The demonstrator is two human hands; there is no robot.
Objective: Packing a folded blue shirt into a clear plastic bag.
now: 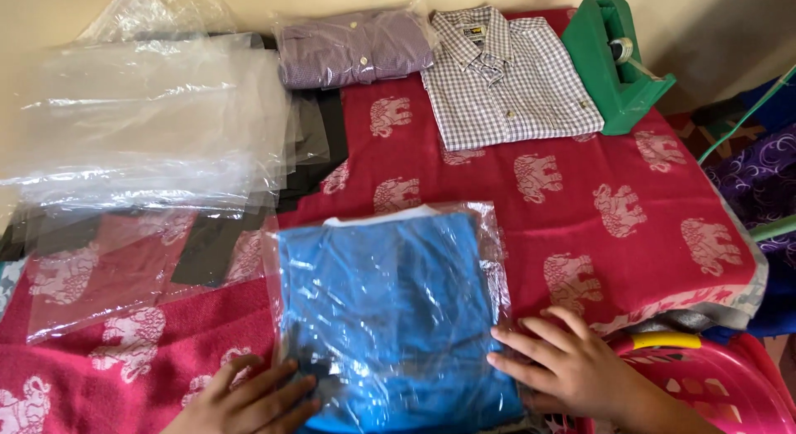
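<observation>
A folded blue shirt in a clear plastic bag [394, 310] lies at the near edge of the desk [630, 227], on a red elephant-print cloth [531, 177]. The left hand [249, 397] and right hand [564, 363] lie flat with fingers spread, gripping nothing, pressing the bag's near corners, probably to smooth it. Spare clear bags [141, 127] are stacked to the left; a checked shirt [506, 77] and a green tape dispenser [618, 61] sit behind.

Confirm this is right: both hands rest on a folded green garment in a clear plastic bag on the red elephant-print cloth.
Wrong in colour: the head view shows the left hand and right hand on a folded blue garment in a clear plastic bag, on the red elephant-print cloth.
</observation>
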